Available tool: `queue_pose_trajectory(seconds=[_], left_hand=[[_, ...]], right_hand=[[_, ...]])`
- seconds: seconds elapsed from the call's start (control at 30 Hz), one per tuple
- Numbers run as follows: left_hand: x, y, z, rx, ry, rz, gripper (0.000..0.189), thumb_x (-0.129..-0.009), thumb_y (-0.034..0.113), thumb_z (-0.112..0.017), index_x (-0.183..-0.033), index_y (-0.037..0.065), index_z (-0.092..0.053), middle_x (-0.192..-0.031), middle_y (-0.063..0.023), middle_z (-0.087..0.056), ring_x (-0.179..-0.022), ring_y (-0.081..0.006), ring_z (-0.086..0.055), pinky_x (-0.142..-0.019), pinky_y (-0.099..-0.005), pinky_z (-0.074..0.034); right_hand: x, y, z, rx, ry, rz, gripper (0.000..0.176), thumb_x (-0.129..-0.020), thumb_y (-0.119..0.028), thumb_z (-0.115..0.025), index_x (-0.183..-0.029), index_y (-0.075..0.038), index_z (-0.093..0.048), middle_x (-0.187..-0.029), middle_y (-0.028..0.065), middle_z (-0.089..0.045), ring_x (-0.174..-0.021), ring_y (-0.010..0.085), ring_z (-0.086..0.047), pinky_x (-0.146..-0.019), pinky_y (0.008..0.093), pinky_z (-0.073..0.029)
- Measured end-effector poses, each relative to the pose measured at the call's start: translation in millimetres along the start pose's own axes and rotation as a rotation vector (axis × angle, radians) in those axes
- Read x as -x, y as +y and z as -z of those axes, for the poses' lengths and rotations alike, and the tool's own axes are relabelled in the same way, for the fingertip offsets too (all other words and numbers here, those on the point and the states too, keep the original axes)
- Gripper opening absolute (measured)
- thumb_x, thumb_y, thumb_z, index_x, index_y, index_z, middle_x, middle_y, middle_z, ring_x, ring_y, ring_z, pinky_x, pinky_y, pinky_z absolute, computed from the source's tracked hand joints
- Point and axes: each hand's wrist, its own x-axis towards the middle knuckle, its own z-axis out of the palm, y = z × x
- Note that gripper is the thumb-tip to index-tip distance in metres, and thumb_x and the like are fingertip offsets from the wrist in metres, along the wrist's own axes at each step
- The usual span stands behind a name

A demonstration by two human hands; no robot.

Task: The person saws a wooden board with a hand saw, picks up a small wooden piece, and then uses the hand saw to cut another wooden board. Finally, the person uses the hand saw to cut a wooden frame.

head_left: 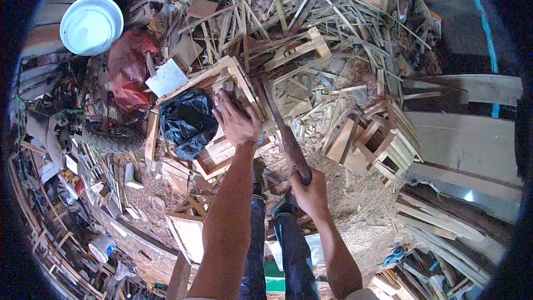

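My right hand (310, 191) is wrapped round the dark handle of what looks like a handsaw (286, 136). Its long brown blade narrows away from me, and its far end lies beside the right edge of a wooden box frame (240, 80). My left hand (237, 119) lies palm down over the box, fingers stretched out; what is under the palm is hidden. Next to those fingers a crumpled black plastic bag (189, 119) fills the left part of the box. A white ridged piece (166, 79) rests at the frame's upper left corner.
A slatted wooden crate (372, 141) stands to the right, near another small wooden frame (300, 50). Thin wood strips (344, 8) are heaped at the back. A white bucket (91, 25) and a red plastic bag (130, 69) are at upper left. Sawdust (355, 219) covers the ground.
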Motion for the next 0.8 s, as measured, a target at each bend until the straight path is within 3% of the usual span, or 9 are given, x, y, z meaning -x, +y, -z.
queue_pose_trajectory(seconds=[0.07, 0.17, 0.27, 0.4, 0.5, 0.6, 0.8], left_hand=[[0, 1, 1, 0.004, -0.009, 0.01, 0.08, -0.083, 0.032, -0.047, -0.148, -0.003, -0.015, -0.151, -0.0237, -0.025, -0.143, -0.0331, -0.018, -0.117, -0.0489, -0.01], [0, -1, 0, 0.006, -0.001, -0.009, 0.08, -0.083, 0.03, -0.048, -0.147, -0.004, -0.015, -0.15, -0.0238, -0.025, -0.143, -0.0334, -0.019, -0.117, -0.0489, -0.011], [0, -2, -2, 0.011, 0.006, 0.006, 0.079, -0.082, 0.029, -0.048, -0.146, -0.004, -0.017, -0.15, -0.0241, -0.026, -0.143, -0.0339, -0.02, -0.116, -0.0495, -0.012], [0, 0, -2, 0.018, 0.011, 0.008, 0.078, -0.082, 0.028, -0.048, -0.146, -0.005, -0.019, -0.149, -0.0245, -0.028, -0.142, -0.0348, -0.021, -0.116, -0.05, -0.012], [-1, 0, 0, 0.021, 0.011, -0.001, 0.077, -0.082, 0.029, -0.048, -0.145, -0.006, -0.02, -0.148, -0.0253, -0.029, -0.142, -0.036, -0.022, -0.116, -0.05, -0.011], [1, 3, 4, 0.021, -0.006, -0.012, 0.078, -0.082, 0.029, -0.048, -0.145, -0.006, -0.018, -0.149, -0.0258, -0.028, -0.142, -0.0369, -0.02, -0.116, -0.0498, -0.011], [0, 2, 5, 0.044, -0.047, -0.005, 0.08, -0.082, 0.028, -0.048, -0.146, -0.006, -0.015, -0.149, -0.0271, -0.025, -0.142, -0.0373, -0.019, -0.116, -0.0502, -0.011]], right_hand=[[17, -27, 11, 0.182, -0.006, -0.008, 0.022, -0.083, -0.023, -0.068, -0.078, -0.002, -0.064, -0.062, 0.0149, -0.062, -0.055, 0.0303, -0.061, -0.053, 0.0401, -0.045], [60, -30, 21, 0.49, 0.028, 0.151, 0.017, -0.081, -0.015, -0.066, -0.073, -0.001, -0.062, -0.054, 0.0091, -0.057, -0.047, 0.0182, -0.057, -0.047, 0.0355, -0.043], [95, -58, 30, 0.474, -0.066, 0.12, 0.015, -0.078, -0.014, -0.066, -0.071, -0.001, -0.062, -0.055, 0.0134, -0.057, -0.049, 0.0252, -0.06, -0.05, 0.0389, -0.046], [87, -60, 17, 0.511, 0.023, 0.347, 0.014, -0.076, -0.016, -0.066, -0.073, -0.003, -0.063, -0.059, 0.0155, -0.061, -0.056, 0.0292, -0.064, -0.054, 0.0405, -0.049], [51, -63, -9, 0.657, -0.069, 0.115, 0.015, -0.076, -0.019, -0.067, -0.073, -0.005, -0.063, -0.058, 0.0143, -0.06, -0.059, 0.0309, -0.064, -0.061, 0.0436, -0.05], [45, -58, -6, 0.442, -0.027, 0.003, 0.017, -0.077, -0.021, -0.067, -0.075, -0.005, -0.063, -0.057, 0.0138, -0.057, -0.061, 0.0335, -0.062, -0.065, 0.0468, -0.049], [32, -40, -36, 0.405, 0.056, 0.045, 0.017, -0.079, -0.019, -0.067, -0.09, -0.006, -0.068, -0.063, 0.0145, -0.063, -0.057, 0.0268, -0.064, -0.055, 0.0396, -0.049]])
